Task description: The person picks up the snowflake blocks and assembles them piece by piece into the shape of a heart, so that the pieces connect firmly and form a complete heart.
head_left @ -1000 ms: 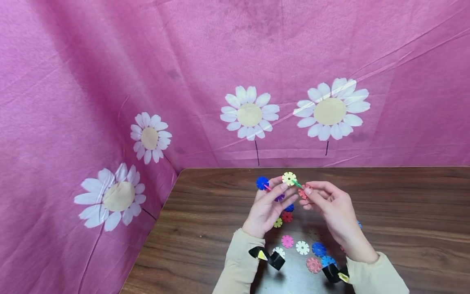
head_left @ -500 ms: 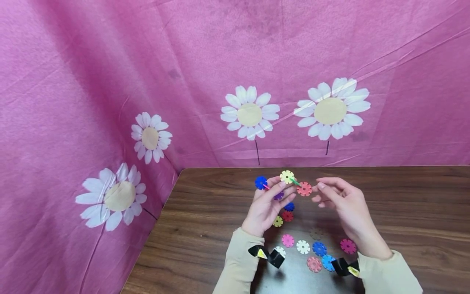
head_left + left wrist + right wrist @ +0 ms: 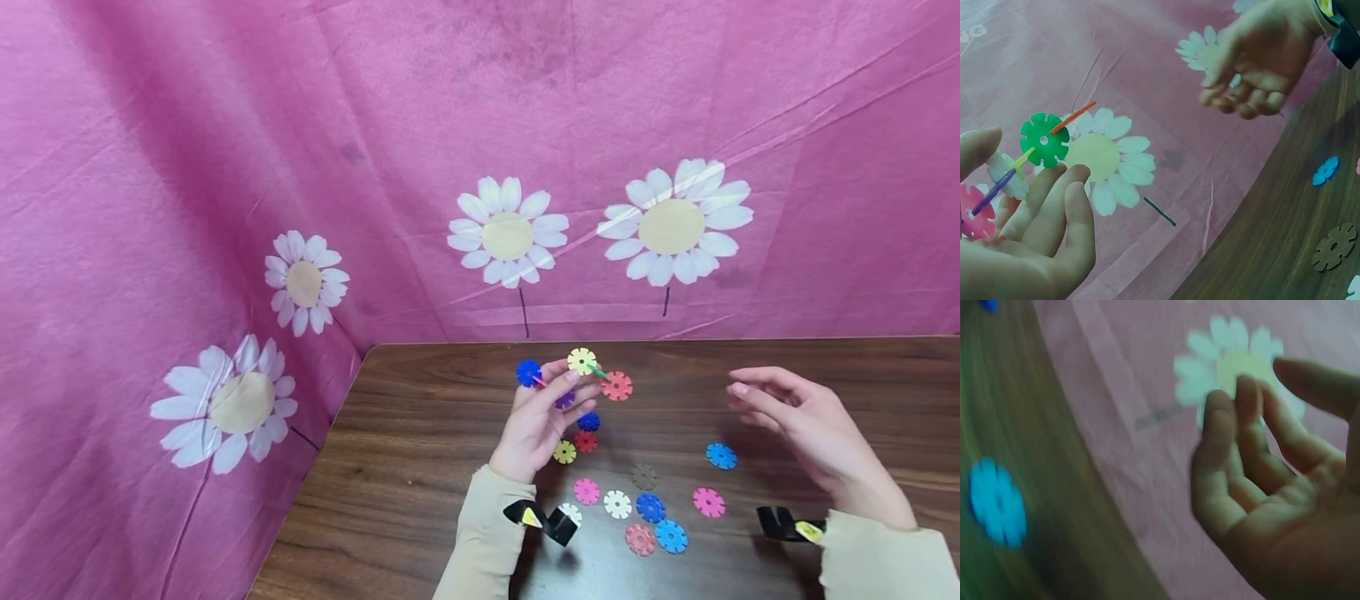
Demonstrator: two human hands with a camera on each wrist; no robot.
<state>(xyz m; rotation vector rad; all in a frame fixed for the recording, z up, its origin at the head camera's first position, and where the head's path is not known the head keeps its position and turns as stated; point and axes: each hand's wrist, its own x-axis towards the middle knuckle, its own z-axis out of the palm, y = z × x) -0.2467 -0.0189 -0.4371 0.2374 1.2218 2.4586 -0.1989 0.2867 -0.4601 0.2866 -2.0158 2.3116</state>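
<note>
My left hand [image 3: 534,429] holds a chain of notched plastic discs slotted together, above the table. A blue disc [image 3: 528,373] is at its left end, with a pink one edge-on and a purple one [image 3: 564,400] near the fingers. Beyond the thumb are a yellow disc [image 3: 582,361], a green one edge-on and a coral-red disc [image 3: 617,386] at the right end. In the left wrist view the green disc [image 3: 1043,139] faces the camera and the red disc [image 3: 1074,117] appears edge-on. My right hand [image 3: 825,437] hovers at the right, loosely curled around nothing.
Loose notched discs lie on the wooden table [image 3: 420,450], among them a light blue disc [image 3: 721,456], a magenta disc [image 3: 708,502], a white disc [image 3: 617,504] and a brownish translucent disc [image 3: 643,477]. A pink cloth [image 3: 405,167] with printed daisies hangs behind and at the left.
My right hand has let go of the coral-red disc and moved away to the right. The left hand stays nearly in place with the chain.
</note>
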